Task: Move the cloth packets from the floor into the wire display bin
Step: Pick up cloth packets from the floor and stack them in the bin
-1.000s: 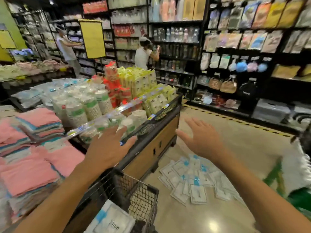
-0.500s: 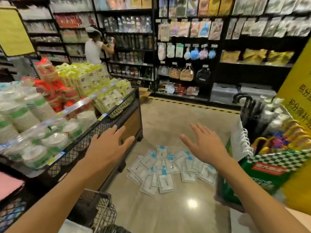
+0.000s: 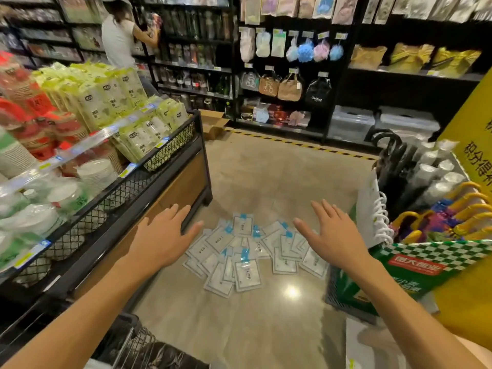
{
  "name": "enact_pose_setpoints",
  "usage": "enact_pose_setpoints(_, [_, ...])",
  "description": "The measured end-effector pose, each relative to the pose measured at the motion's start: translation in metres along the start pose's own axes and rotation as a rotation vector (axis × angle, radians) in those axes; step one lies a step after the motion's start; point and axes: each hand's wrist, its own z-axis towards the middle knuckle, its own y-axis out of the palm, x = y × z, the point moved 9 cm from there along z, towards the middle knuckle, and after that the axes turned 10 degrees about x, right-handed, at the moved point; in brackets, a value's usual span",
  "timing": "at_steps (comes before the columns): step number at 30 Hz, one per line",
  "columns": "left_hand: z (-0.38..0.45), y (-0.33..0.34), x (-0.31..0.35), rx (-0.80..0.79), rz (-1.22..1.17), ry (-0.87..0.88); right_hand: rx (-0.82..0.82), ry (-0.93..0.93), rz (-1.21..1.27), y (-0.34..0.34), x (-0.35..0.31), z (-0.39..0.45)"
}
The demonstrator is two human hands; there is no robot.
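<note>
Several flat white cloth packets (image 3: 246, 253) with blue tabs lie in a loose pile on the beige floor ahead of me. My left hand (image 3: 162, 235) hovers above the pile's left edge, fingers straight and spread, holding nothing. My right hand (image 3: 331, 234) hovers above the pile's right side, also spread and empty. The rim of the wire display bin (image 3: 133, 339) shows at the bottom left, below my left forearm; its inside is mostly hidden.
A black mesh display stand (image 3: 159, 161) with green packs and stacked cups stands on the left. A green checkered bin (image 3: 431, 265) of umbrellas stands on the right. Black shelves (image 3: 292, 75) line the back wall, and a person stands at them far left.
My view has swung right and down, so the packet pile now sits centred. Both hands stay spread and have come lower over the pile. The wire bin has slid to the bottom edge.
</note>
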Motion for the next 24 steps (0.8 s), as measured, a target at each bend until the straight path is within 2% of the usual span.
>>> enact_pose_setpoints(12, [0.184,0.057,0.046,-0.057,-0.053,0.155,0.035,0.173,-0.065,0.026,0.037,0.114])
enact_pose_setpoints(24, [0.303,0.114,0.114,-0.135,-0.058,0.286,0.047,0.313,-0.082,0.041,0.111,0.191])
